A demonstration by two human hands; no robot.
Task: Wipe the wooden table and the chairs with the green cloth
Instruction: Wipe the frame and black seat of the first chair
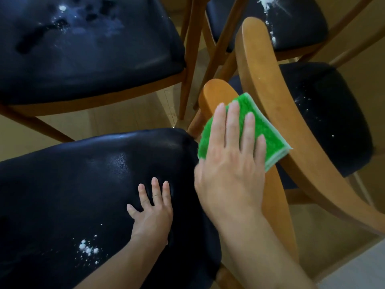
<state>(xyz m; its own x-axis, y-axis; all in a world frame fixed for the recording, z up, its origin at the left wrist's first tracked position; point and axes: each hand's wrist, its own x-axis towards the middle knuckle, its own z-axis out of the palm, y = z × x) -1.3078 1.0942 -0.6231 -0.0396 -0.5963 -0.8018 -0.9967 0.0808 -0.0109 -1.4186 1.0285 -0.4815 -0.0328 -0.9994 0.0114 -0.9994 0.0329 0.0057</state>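
Right hand [231, 163], fingers flat, presses green cloth [260, 130] on chair back [216, 92]; left hand [153, 211], fingers spread, steadies seat [83, 184] beside it.

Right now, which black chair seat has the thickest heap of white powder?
The far right seat, at the top: a dense white heap lies at its upper edge. The other seats show only smears or specks.

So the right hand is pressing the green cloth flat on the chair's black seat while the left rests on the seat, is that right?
Not quite: the head view shows the right hand pressing the cloth on the wooden backrest; the left hand does rest on the seat.
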